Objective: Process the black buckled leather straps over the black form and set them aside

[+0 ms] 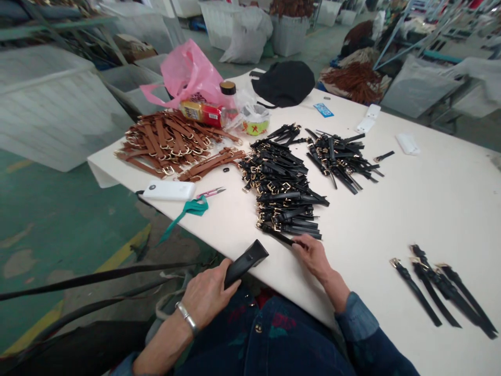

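Observation:
My left hand (pixel 207 293), at the table's near edge, grips a flat black handheld object (pixel 246 262) that may be a folded strap or a small tool. My right hand (pixel 313 256) rests on the white table (pixel 391 209), its fingers pinching the tip of a black leather strap (pixel 279 235) with a gold buckle. That strap trails from the lower end of a large heap of black buckled straps (pixel 279 183). A smaller heap of black straps (pixel 340 159) lies farther back, and several more black straps (pixel 438 287) lie apart at the right.
Brown leather straps with gold rings (pixel 168 143) lie at the table's far left, near a white power bank (pixel 169 190), pink-handled snips (pixel 210 192) and a green ribbon (pixel 190 208). A pink bag and black cloth lie behind. Large white sacks and bins surround the table.

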`<move>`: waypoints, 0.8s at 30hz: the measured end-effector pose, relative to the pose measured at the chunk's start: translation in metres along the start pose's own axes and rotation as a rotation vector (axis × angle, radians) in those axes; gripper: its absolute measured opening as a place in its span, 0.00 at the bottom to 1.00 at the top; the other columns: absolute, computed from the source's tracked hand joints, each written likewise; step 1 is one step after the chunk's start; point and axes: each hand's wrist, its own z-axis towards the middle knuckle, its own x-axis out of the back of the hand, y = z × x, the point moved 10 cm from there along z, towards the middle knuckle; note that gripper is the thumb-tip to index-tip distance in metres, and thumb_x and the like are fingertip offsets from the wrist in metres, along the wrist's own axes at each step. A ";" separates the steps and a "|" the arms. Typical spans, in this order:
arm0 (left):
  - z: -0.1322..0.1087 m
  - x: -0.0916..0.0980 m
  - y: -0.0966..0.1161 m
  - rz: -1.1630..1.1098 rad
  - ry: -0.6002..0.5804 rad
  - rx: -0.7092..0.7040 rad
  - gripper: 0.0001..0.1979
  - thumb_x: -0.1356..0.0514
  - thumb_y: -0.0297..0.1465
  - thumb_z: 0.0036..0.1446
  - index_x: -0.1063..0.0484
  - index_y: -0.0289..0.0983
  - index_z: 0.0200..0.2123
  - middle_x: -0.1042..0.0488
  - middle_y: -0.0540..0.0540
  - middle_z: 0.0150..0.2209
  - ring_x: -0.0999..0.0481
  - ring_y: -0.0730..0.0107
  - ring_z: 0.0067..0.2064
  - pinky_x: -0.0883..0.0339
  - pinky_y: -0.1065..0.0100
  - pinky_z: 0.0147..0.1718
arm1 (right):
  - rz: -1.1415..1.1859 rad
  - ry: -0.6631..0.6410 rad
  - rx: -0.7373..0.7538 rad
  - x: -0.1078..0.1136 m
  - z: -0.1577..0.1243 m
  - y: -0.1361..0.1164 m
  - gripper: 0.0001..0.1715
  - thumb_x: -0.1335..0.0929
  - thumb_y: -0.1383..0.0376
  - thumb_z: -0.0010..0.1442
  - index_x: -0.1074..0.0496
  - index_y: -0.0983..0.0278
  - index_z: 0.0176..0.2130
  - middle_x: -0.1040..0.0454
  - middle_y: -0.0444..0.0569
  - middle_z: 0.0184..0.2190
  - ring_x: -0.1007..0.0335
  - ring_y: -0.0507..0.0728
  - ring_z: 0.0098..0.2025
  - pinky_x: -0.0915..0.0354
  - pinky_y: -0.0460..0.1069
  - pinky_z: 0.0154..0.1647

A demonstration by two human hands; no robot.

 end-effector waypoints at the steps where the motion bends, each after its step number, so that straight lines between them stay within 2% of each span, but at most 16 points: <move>1: 0.000 0.000 -0.001 -0.004 -0.002 -0.001 0.15 0.51 0.43 0.53 0.39 0.42 0.40 0.26 0.46 0.31 0.27 0.61 0.33 0.40 0.67 0.29 | 0.066 -0.081 -0.052 -0.003 -0.006 0.004 0.12 0.38 0.67 0.55 0.29 0.62 0.38 0.28 0.46 0.32 0.33 0.55 0.33 0.39 0.48 0.34; 4: -0.001 0.000 -0.002 -0.010 -0.005 -0.004 0.15 0.51 0.43 0.53 0.39 0.42 0.40 0.26 0.46 0.31 0.27 0.62 0.33 0.41 0.68 0.28 | 0.063 -0.304 -0.189 -0.007 -0.032 0.021 0.11 0.38 0.67 0.54 0.28 0.62 0.35 0.27 0.44 0.28 0.33 0.54 0.30 0.40 0.46 0.30; 7: -0.001 0.000 0.004 -0.018 -0.010 -0.020 0.14 0.51 0.43 0.53 0.39 0.42 0.40 0.26 0.47 0.31 0.27 0.61 0.32 0.41 0.68 0.27 | -0.211 -0.354 -0.265 0.010 -0.057 0.042 0.10 0.37 0.68 0.51 0.27 0.61 0.32 0.28 0.44 0.27 0.34 0.54 0.28 0.43 0.47 0.29; 10: -0.001 -0.004 0.017 -0.042 -0.022 -0.052 0.14 0.51 0.43 0.53 0.39 0.42 0.39 0.26 0.48 0.32 0.27 0.62 0.33 0.42 0.68 0.28 | -0.434 -0.272 -0.259 0.028 -0.068 0.044 0.09 0.37 0.69 0.50 0.28 0.60 0.31 0.29 0.46 0.28 0.35 0.56 0.31 0.43 0.49 0.31; 13: -0.001 -0.011 0.032 -0.072 -0.050 -0.085 0.14 0.51 0.43 0.54 0.39 0.42 0.39 0.27 0.48 0.33 0.27 0.63 0.35 0.41 0.69 0.29 | -0.439 -0.090 -0.142 0.031 -0.063 0.018 0.14 0.34 0.66 0.49 0.29 0.60 0.39 0.30 0.50 0.37 0.37 0.60 0.40 0.43 0.53 0.39; 15: -0.002 -0.017 0.039 -0.075 -0.064 -0.086 0.14 0.51 0.43 0.54 0.39 0.43 0.39 0.27 0.49 0.34 0.27 0.63 0.35 0.41 0.69 0.29 | -0.333 -0.017 -0.054 0.019 -0.057 -0.001 0.19 0.32 0.63 0.49 0.32 0.60 0.44 0.32 0.51 0.42 0.39 0.61 0.43 0.42 0.54 0.42; 18: -0.002 -0.024 0.045 -0.043 -0.069 -0.062 0.14 0.51 0.44 0.53 0.39 0.43 0.40 0.26 0.48 0.34 0.27 0.62 0.35 0.41 0.68 0.29 | -0.159 -0.003 0.066 -0.010 -0.048 -0.019 0.20 0.31 0.61 0.49 0.32 0.60 0.43 0.32 0.50 0.39 0.38 0.60 0.42 0.41 0.54 0.42; 20: -0.001 -0.028 0.049 -0.021 -0.065 -0.052 0.15 0.51 0.44 0.53 0.39 0.42 0.40 0.26 0.48 0.34 0.27 0.62 0.35 0.41 0.68 0.29 | -0.078 0.033 0.106 -0.021 -0.045 -0.020 0.15 0.31 0.62 0.50 0.31 0.61 0.41 0.31 0.50 0.36 0.38 0.59 0.40 0.39 0.54 0.41; 24: 0.000 -0.031 0.057 0.001 -0.054 -0.042 0.16 0.51 0.44 0.54 0.40 0.42 0.41 0.26 0.47 0.34 0.27 0.62 0.35 0.40 0.67 0.30 | -0.002 0.130 0.133 -0.022 -0.047 -0.008 0.12 0.32 0.64 0.51 0.31 0.62 0.39 0.32 0.50 0.35 0.37 0.58 0.40 0.37 0.54 0.40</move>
